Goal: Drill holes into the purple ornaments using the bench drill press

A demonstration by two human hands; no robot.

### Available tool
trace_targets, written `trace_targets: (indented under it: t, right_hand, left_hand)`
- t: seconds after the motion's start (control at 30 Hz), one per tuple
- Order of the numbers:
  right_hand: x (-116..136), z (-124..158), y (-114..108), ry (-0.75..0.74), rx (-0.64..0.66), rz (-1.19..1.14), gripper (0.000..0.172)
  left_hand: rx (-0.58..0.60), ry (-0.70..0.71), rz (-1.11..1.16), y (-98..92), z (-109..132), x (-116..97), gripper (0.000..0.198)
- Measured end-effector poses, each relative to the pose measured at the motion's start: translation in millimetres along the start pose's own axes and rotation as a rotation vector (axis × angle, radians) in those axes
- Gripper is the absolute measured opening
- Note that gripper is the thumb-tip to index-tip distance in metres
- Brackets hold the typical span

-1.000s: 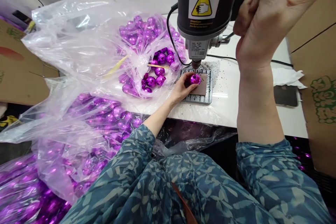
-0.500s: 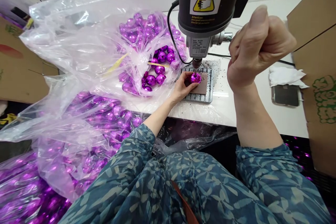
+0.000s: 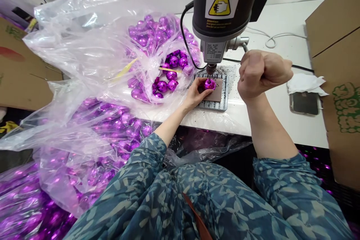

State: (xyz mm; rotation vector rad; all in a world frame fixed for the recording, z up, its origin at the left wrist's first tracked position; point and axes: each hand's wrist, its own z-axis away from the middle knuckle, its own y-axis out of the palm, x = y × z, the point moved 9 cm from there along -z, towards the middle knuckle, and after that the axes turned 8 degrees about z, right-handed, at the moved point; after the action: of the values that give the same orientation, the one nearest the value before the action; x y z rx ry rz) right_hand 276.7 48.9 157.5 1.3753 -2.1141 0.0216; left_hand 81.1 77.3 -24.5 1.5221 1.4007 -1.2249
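Observation:
Between the thumb and fingers of my left hand [image 3: 195, 94] is a shiny purple faceted ball [image 3: 209, 84]. It rests on a brown board [image 3: 216, 95] over the grey metal base [image 3: 224, 97] of a bench drill press [image 3: 225, 18]. Right above the ball is the drill chuck [image 3: 210, 68]; I cannot tell whether the bit touches the ball. My right hand [image 3: 261, 73] is closed around the end of the drill press lever [image 3: 244, 46], whose grip is hidden in the fist. Dark shavings are scattered around the base.
An open clear plastic bag [image 3: 123, 63] with several purple balls lies left of the drill, and another full bag [image 3: 98, 150] sits lower left. A phone [image 3: 305, 103] partly under white tissue [image 3: 305, 83] lies to the right. Cardboard boxes [image 3: 337, 45] stand at both sides; cables cross the table.
My right hand has come down and slightly left, turning with the lever. The chuck sits about level with before. My left hand and the ball stay in place.

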Motion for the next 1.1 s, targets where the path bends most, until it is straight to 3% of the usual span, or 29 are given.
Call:
trace_targets:
  t: [0.2, 0.33, 0.53, 0.67, 0.73, 0.87, 0.93, 1.0, 1.1]
  right_hand:
    - [-11.2, 5.3, -0.2, -0.043, 0.050, -0.017, 0.097]
    - [7.9, 0.9, 2.6, -0.079, 0.064, -0.021, 0.098]
    - [46.6, -57.1, 40.1, -0.009, -0.001, -0.093, 0.082]
    - [34.7, -90.6, 66.7, 0.054, 0.005, -0.091, 0.078]
    - [30.2, -94.7, 68.9, 0.067, 0.003, -0.108, 0.077]
    - [35.3, -92.8, 62.5, 0.064, 0.020, -0.167, 0.079]
    - [36.1, -92.9, 59.5, 0.075, 0.028, -0.181, 0.078]
    - [34.1, -94.4, 56.6, 0.078, 0.008, -0.199, 0.079]
    - [29.0, -96.8, 54.6, 0.076, -0.025, -0.233, 0.083]
  left_hand:
    - [-0.013, 0.018, 0.000, -1.3, 1.4, -3.1, 0.066]
    - [-0.014, 0.014, -0.001, -1.2, 1.1, -4.5, 0.065]
    - [-0.039, -0.019, 0.013, 2.1, 0.4, -3.7, 0.059]
    - [-0.137, -0.014, -0.107, -12.8, 22.7, -34.6, 0.053]
    - [-0.042, -0.026, -0.195, -16.0, 40.9, -61.3, 0.047]
    - [0.514, -0.180, -0.303, -1.2, 88.8, -98.0, 0.043]
    - [0.610, -0.233, -0.310, -8.2, 99.8, -105.1, 0.045]
    - [0.438, -0.208, -0.306, -32.6, 84.9, -106.5, 0.039]
    - [-0.108, -0.118, -0.430, -95.1, 48.1, -102.9, 0.023]
